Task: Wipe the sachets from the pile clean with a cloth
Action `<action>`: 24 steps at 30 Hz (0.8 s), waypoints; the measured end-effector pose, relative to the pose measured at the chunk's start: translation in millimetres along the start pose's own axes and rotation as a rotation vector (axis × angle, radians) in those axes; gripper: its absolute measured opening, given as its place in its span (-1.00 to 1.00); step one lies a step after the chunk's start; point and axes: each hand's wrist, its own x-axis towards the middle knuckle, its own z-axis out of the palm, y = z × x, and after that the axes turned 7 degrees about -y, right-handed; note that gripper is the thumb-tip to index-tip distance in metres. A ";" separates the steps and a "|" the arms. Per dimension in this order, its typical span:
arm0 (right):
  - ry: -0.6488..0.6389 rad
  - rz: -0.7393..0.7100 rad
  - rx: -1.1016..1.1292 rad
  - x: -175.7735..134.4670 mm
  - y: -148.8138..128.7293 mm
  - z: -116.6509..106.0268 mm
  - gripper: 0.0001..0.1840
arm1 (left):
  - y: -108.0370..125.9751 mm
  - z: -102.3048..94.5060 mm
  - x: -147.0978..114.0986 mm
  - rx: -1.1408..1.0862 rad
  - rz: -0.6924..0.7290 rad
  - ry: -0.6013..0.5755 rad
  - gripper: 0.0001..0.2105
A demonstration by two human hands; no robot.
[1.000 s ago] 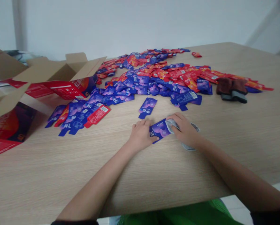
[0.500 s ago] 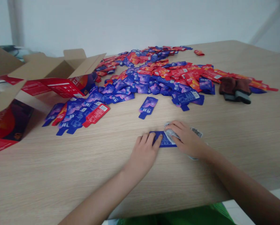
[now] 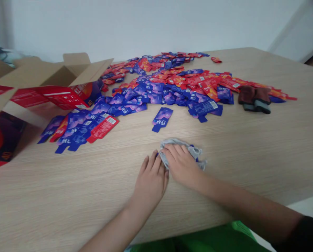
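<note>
While the right hand (image 3: 181,162) rests on a crumpled grey cloth (image 3: 194,151) near the middle of the desk's near edge, the left hand (image 3: 151,175) lies just beside it, palm down, its fingers stretched out straight and close together. From where I stand, the right hand's fingers are bent over the cloth, but its thumb is hidden, so I cannot tell whether they pinch the fabric or only press on it. Beneath the cloth is a blue packet (image 3: 197,159), mostly covered; bits of blue peek out at its right side and by the left fingertips. Beyond the hands, toward the far edge of the desk (image 3: 237,147), a single blue packet (image 3: 162,119) lies flat, its tab pointing nearer. Past that stretches a long pile of red and blue packets (image 3: 198,82), blue mostly at the front left, red mostly to the right, with a further heap (image 3: 156,61) along the far edge and one small red packet (image 3: 216,60) just off the heap's right end. Some brown and grey fabric pieces (image 3: 254,99) sit against the long pile's right end. Toward the left edge, overlapping packets (image 3: 79,129) fan out beside an open cardboard box (image 3: 63,96), and a second box (image 3: 4,140) stands nearer.
</note>
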 end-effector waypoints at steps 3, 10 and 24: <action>-0.090 0.080 -0.100 -10.2 8.8 3.5 -0.64 | 0.2 0.1 -0.1 0.019 -0.010 0.000 -0.56; -0.101 0.302 -0.119 -35.7 64.9 -17.3 -0.65 | 3.4 0.9 0.3 0.036 -0.039 -0.017 -0.52; -0.086 0.117 -0.085 -27.8 22.5 1.1 -0.61 | 4.6 2.7 -0.5 0.073 -0.059 0.017 -0.54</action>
